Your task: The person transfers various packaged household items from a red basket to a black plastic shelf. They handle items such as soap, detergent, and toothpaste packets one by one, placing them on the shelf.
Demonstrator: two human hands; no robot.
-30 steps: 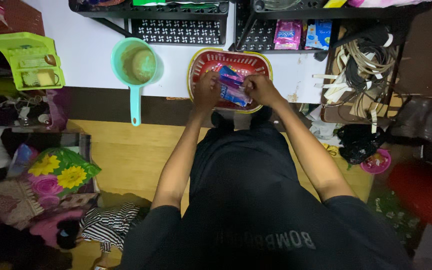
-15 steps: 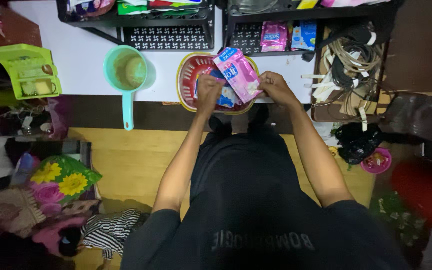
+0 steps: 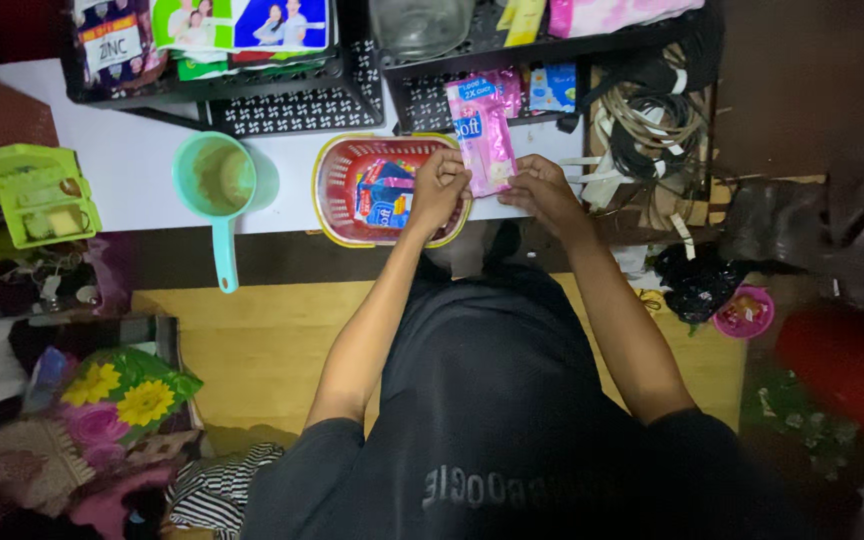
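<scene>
Both of my hands hold a long pink packet point(image 3: 481, 135) by its near end, lifted above the white table edge. My left hand point(image 3: 439, 188) grips its left corner and my right hand point(image 3: 542, 188) its right corner. Just left of the packet sits a red oval basket point(image 3: 335, 200) with a yellow rim. Inside it lie more small packets point(image 3: 384, 192), blue and pink. The pink packet points away from me toward the black racks.
A teal scoop point(image 3: 223, 185) with a long handle rests on the white table point(image 3: 142, 165) left of the basket. Black wire racks point(image 3: 292, 100) with goods line the back. A green plastic holder point(image 3: 37, 195) is far left; tangled cables point(image 3: 652, 130) lie right.
The pink packet has come up out of the red basket and shifted right, now held upright between both hands. My view has shifted, so the basket sits further left.
</scene>
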